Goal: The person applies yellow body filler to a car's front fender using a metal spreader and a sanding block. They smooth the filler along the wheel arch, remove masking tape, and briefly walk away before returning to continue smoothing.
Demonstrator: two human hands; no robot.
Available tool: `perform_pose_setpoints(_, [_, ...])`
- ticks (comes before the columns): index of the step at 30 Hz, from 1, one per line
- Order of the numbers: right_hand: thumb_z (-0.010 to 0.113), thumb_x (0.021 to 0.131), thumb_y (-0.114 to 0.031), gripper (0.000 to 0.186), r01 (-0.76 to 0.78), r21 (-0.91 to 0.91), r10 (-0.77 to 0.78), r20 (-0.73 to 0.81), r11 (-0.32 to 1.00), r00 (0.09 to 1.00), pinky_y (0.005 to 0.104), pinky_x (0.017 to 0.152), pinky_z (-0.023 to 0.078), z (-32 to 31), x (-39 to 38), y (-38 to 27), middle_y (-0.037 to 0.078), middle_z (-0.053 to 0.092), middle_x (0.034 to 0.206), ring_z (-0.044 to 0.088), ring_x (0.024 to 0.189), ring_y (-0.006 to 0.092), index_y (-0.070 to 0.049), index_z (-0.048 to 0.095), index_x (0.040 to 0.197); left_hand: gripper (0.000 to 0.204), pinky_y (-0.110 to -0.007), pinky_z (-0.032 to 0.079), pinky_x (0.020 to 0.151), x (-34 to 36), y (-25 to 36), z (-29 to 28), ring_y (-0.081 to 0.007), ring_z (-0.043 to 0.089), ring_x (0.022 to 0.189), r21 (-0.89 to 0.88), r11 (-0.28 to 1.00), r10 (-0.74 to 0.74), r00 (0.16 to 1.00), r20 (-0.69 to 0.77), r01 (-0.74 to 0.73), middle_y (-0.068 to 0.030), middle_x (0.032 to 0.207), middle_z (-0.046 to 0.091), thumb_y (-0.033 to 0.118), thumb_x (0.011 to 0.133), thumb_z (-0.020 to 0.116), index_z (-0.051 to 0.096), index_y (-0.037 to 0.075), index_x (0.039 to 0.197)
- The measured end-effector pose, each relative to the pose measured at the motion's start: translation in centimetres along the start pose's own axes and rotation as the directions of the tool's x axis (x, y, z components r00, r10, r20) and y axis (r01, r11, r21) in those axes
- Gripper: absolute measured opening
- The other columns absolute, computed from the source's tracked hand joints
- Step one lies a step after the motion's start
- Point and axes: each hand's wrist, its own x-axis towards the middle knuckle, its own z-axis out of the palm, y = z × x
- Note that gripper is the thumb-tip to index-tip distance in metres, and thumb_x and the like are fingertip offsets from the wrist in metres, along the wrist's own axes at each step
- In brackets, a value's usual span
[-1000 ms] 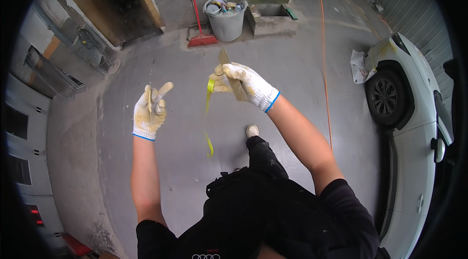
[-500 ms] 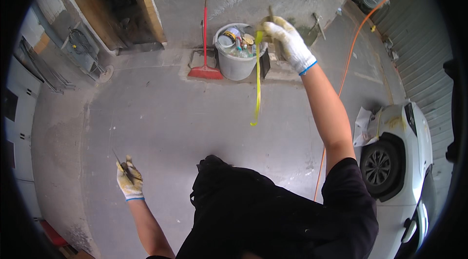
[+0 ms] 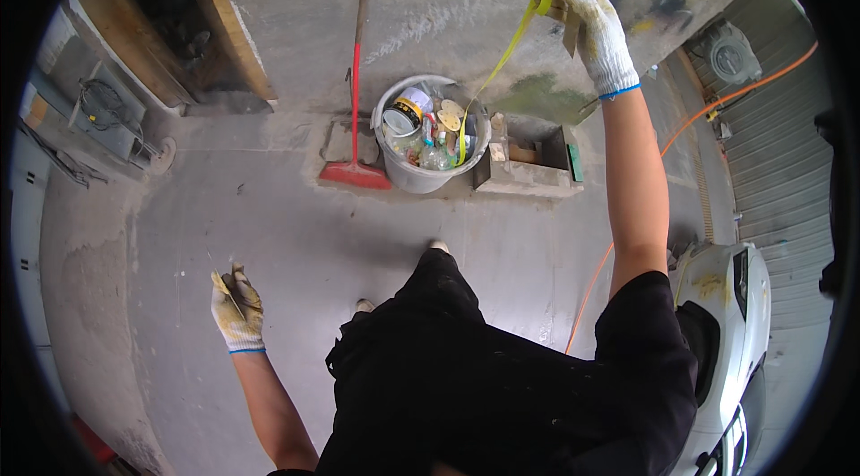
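Observation:
My right hand (image 3: 606, 37), in a white work glove with stained fingers, is raised over the far right. Its fingers are closed on a thin, flat brownish plate (image 3: 575, 6). A yellow-green strip of tape (image 3: 508, 53) hangs from those fingers, its lower end inside the grey bucket (image 3: 421, 180). My left hand (image 3: 240, 310), gloved alike, is low at the left, away from the bucket. Between its fingers sits a thin, blade-like piece (image 3: 231, 297) seen nearly edge-on; I cannot make out its exact kind.
Inside the bucket lie a tin (image 3: 401, 118), bottles and other rubbish. A red broom (image 3: 356, 173) stands beside it against the wall. To its right is a concrete trough (image 3: 528, 179). An orange hose (image 3: 708, 109) and a white car (image 3: 748, 297) are on the right.
My right hand has moved up and to the right with the plate. The tape, which hung free before, now slants down into the bucket. I am closer to the bucket; my left hand has barely moved.

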Motion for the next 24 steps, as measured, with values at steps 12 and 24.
perform_pose_setpoints(12, [0.063,0.095,-0.009,0.062,-0.238,-0.026,0.239,0.167,0.971,0.957,0.0376,0.113,0.044,1.8,5.0,32.3,0.022,0.054,0.149,0.055,0.136,0.0293,0.002,0.041,0.152,0.042,-0.023,0.042,0.037,1.0,-17.9,19.9,-0.0083,0.051,0.044,0.099,0.995,0.047,0.966,-0.254,-0.022,-0.0026,0.081,0.068,0.044,0.103,0.064,0.065,0.004,0.116])
perform_pose_setpoints(24, [0.076,0.096,-0.019,0.041,-0.761,0.619,0.462,0.627,0.195,0.628,0.0442,0.095,0.060,8.0,1.3,23.8,0.008,0.070,0.122,0.071,0.109,0.0236,-0.008,0.062,0.133,0.036,-0.031,0.060,0.079,6.3,-24.4,35.9,-0.0179,0.069,0.103,0.307,0.821,0.539,0.831,-0.137,-0.482,-0.0069,0.125,0.067,0.015,0.102,0.066,0.058,0.007,0.136])
